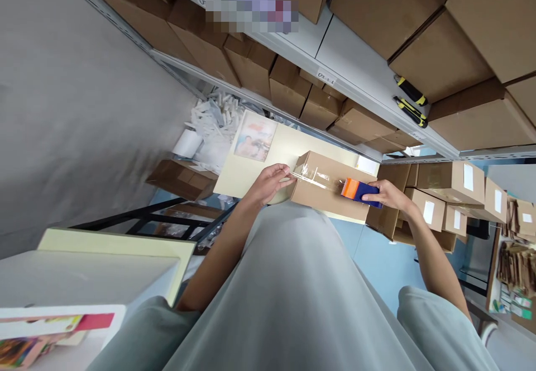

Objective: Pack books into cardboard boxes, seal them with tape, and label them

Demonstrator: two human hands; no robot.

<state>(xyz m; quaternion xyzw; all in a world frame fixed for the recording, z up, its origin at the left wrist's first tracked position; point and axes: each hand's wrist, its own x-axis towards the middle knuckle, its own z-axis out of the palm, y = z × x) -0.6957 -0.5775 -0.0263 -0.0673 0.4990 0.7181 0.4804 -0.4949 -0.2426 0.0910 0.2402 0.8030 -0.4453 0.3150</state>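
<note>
A closed cardboard box point(318, 192) lies lengthwise on the pale yellow table point(288, 143) in front of me. Shiny clear packing tape point(316, 176) runs along its top. My left hand point(270, 184) is at the left end of the box, thumb and fingers pinched on the tape's end. Toward the right end, my right hand point(387, 195) is closed round a blue-and-orange tape dispenser point(360, 190), held against the box top. The palm side of the right hand is hidden.
A shelf point(288, 41) with cardboard boxes crosses above the table, two yellow-and-black utility knives point(412, 103) on it. Labelled boxes point(450, 181) are stacked at right. A printed sheet point(255, 139) lies on the table. Beyond it are white scraps point(213, 131) and an open carton point(184, 180).
</note>
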